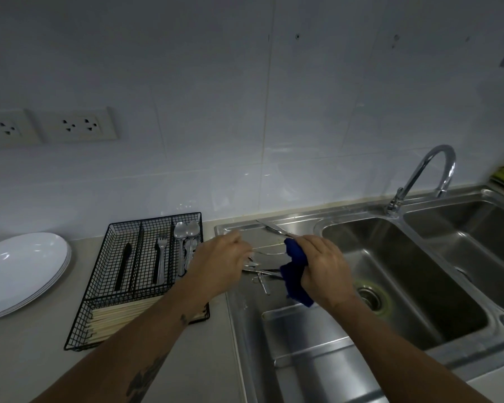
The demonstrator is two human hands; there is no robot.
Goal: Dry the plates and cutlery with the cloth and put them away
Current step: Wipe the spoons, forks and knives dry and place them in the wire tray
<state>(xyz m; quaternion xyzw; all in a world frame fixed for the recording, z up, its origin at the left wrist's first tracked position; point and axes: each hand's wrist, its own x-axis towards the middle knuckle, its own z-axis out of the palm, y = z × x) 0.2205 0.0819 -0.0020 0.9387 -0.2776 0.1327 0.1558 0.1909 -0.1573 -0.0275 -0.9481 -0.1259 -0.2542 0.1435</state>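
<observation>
My right hand (pixel 322 266) is curled tight round the blue cloth (pixel 296 269), which is wrapped over one end of a knife (pixel 274 229). My left hand (pixel 220 261) pinches a fork (pixel 266 253) over the draining board (pixel 297 330), where more cutlery (pixel 259 274) lies. These thin steel pieces are light, stiff, likely wet and slippery, so I'd hold them by the handle. Dried spoons (pixel 186 239) sit in the wire tray (pixel 105 298); plates (pixel 21 271) are stacked further left
</observation>
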